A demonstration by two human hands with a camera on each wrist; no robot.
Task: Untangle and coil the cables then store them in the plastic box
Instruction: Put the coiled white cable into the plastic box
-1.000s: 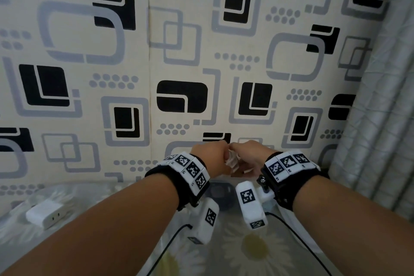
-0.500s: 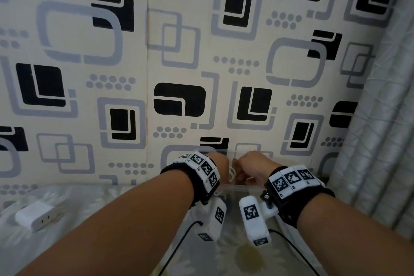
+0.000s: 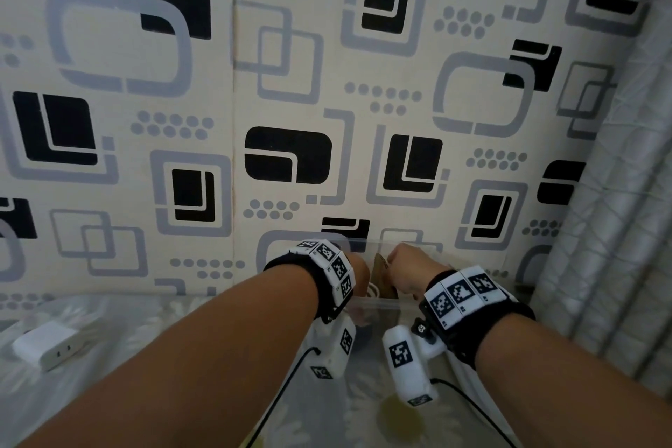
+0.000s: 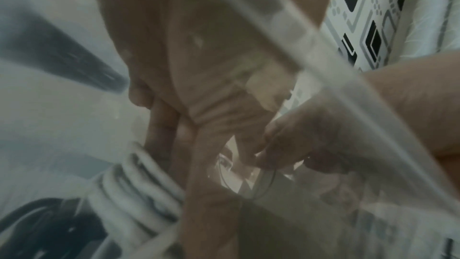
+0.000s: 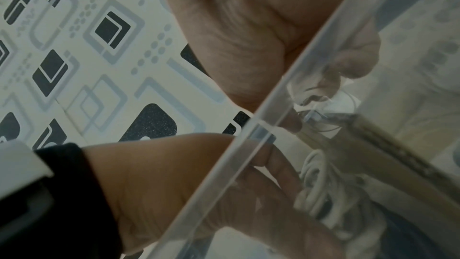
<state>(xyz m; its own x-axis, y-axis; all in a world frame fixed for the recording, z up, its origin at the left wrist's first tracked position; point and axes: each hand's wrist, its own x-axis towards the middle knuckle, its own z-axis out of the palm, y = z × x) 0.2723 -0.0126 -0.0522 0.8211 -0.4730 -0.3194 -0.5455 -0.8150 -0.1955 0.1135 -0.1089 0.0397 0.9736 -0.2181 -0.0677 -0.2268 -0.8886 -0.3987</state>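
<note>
From above, the fingers of the left hand (image 3: 360, 272) and right hand (image 3: 406, 265) were hidden in the plastic box (image 3: 381, 302); its hazy wall blurred the white cable coil (image 4: 134, 194)

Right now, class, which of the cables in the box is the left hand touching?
The thick white coil: the left hand touches it with straight fingers. The black cable lies beside it; the right hand pinches the thin wire.
</note>
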